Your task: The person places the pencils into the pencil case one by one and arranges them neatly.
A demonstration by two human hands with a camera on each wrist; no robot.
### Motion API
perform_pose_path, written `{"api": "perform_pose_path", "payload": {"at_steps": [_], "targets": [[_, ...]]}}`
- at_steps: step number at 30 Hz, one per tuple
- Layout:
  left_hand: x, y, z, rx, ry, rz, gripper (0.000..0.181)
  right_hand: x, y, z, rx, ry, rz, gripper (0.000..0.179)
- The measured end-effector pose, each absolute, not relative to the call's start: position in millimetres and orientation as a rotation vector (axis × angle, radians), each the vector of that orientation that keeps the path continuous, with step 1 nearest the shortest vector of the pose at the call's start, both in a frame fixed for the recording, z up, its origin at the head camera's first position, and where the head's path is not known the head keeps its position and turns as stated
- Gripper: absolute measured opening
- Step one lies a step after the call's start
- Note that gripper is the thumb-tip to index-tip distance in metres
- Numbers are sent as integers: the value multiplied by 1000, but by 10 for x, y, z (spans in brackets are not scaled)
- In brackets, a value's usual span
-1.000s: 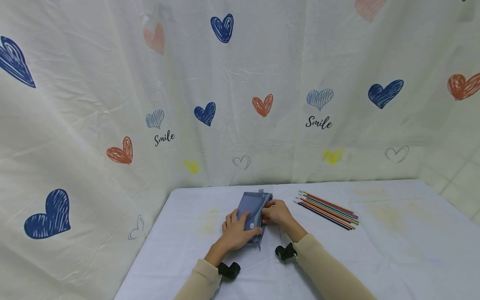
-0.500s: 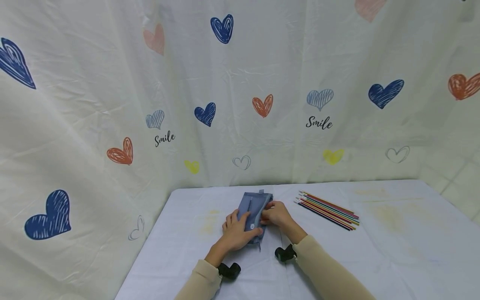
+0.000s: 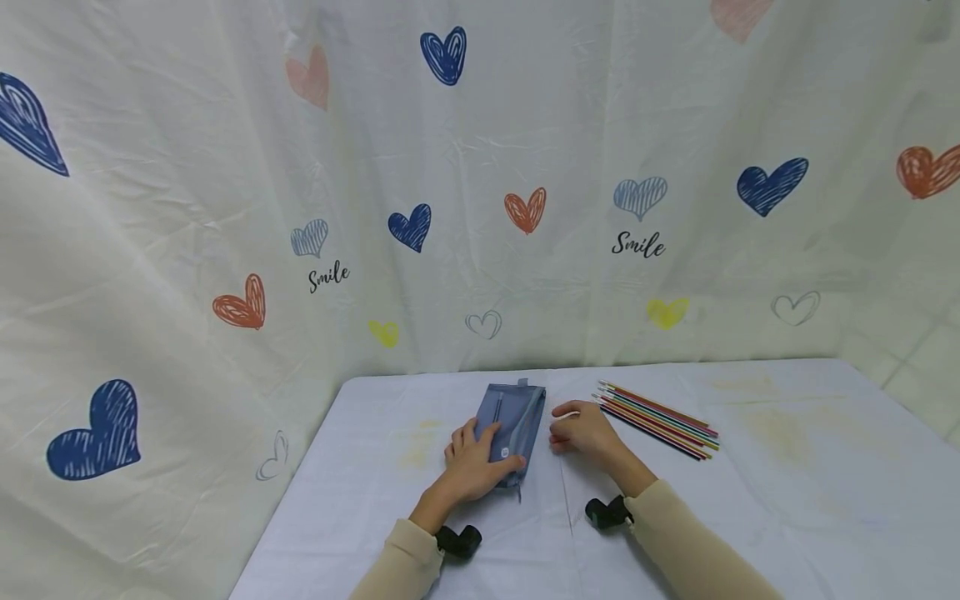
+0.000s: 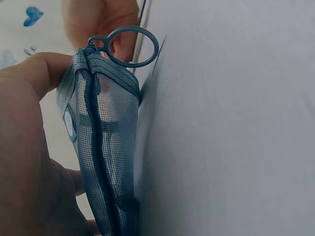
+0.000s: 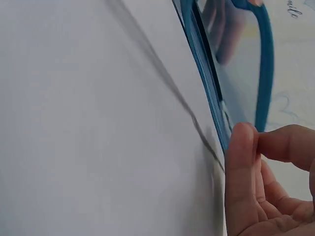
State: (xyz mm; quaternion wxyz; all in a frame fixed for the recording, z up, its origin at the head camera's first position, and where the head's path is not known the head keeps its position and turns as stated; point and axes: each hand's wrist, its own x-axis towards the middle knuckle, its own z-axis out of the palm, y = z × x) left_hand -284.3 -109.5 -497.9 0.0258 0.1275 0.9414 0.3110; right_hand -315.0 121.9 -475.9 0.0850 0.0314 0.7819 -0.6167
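A blue zip pencil case [image 3: 513, 433] lies at the middle of the white table, its long side tilted slightly. My left hand [image 3: 471, 468] rests over its near left part with fingers spread and the thumb across the near right corner. In the left wrist view the mesh side of the case [image 4: 115, 118] and its zip pull ring [image 4: 133, 46] show. My right hand [image 3: 588, 433] hovers just right of the case, fingers loosely curled, between the case and the coloured pencils [image 3: 660, 423]. Its thumb and forefinger tips overlap beside a clear panel in the right wrist view, with nothing seen between them.
The coloured pencils lie side by side, slanting across the table right of the case. A white cloth printed with hearts hangs behind the table's far edge [image 3: 600, 367]. Dark wrist cameras [image 3: 459, 542] stick out from both cuffs.
My right hand has come away from the case's right edge and moved right, towards the pencils. The left hand and the case have stayed in place.
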Motion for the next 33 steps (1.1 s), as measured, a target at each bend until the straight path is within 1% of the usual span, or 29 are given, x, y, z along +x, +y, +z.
{"api": "perform_pose_path", "payload": {"at_steps": [6,10,18,26,33], "targets": [[-2823,-1103,-4953,413,2898,962,88,-3086,1557,-4667,87,2467,-1711,37],[-2817,-1106,-4943,418,2900,960,88,-3046,1760,-4594,24,2524,-1676,39],[-2838,-1096,-4965,411,2897,952,88,-3003,2069,-4525,-68,2734,-1472,37],[-2867,-1102,-5000,394,2894,956,89,-3043,2255,-4566,-218,3051,-1099,27],[-2874,-1119,-5015,397,2894,962,89,-3052,2308,-4581,-235,3141,-922,23]]}}
